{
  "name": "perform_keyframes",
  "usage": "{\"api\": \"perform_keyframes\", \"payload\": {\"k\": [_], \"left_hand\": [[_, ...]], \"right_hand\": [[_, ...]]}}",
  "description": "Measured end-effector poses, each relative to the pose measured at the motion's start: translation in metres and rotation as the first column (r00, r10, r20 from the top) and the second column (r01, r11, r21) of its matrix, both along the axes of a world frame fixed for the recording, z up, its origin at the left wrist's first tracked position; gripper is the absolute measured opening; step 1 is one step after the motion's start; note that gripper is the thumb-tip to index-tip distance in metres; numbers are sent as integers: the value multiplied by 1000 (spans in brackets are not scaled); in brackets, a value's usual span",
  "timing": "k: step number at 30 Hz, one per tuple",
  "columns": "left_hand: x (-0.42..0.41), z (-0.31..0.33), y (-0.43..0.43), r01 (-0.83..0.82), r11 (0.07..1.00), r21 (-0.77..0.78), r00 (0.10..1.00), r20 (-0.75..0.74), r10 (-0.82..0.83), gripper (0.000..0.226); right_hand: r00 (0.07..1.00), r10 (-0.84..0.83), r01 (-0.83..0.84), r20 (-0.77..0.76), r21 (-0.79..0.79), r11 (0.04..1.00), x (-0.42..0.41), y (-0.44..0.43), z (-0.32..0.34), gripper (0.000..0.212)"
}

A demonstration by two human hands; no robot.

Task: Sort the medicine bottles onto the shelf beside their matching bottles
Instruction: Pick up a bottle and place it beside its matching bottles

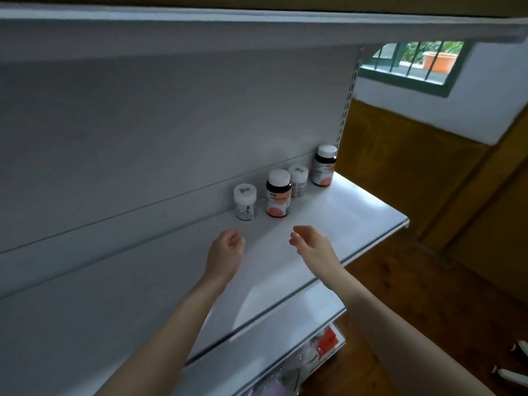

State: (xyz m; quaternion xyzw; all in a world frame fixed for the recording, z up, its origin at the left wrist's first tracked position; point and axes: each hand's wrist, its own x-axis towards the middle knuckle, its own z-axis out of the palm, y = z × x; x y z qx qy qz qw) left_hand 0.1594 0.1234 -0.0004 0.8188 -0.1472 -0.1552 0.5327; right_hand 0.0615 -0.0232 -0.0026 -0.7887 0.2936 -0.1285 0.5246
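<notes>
White metal shelf point(350, 214) against a grey back panel point(171, 124), four white-capped bottles upright along its back, left to right: small clear bottle point(245, 203), dark bottle point(278, 195) with orange label, second small clear bottle point(299, 182), second dark bottle point(324, 167) at the right end.

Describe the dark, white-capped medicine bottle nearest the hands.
This dark, plastic-looking medicine bottle has a round white cap and a pale label with a salmon-pink patch low down; the print is unreadable. It stands upright, cap on, on the white shelf. Neither the left hand nor the right hand touches it.
</notes>
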Motion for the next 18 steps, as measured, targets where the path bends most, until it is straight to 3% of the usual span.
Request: {"api": "perform_keyframes", "payload": {"k": [5, 8, 10, 18], "left_hand": [[44, -8, -22, -9, 998, 66, 999, 33, 6, 21], [62, -9, -35, 15, 993, 118, 999, 46, -21, 41], [72, -10, -43, 41, 992, 115, 997, 57, -48, 42], [83, -10, -48, 65, 998, 19, 993, 99, -67, 37]], "right_hand": [[997, 80, -80, -5, -48, 996, 66, -9, -9, 31], [995, 101, -102, -16, -61, 993, 95, -7, -18, 20], [994, 112, -112, -5, -66, 991, 108, -7, -20, 10], [977, 210, -206, 48, -75, 976, 126, -13, -19, 28]]}}
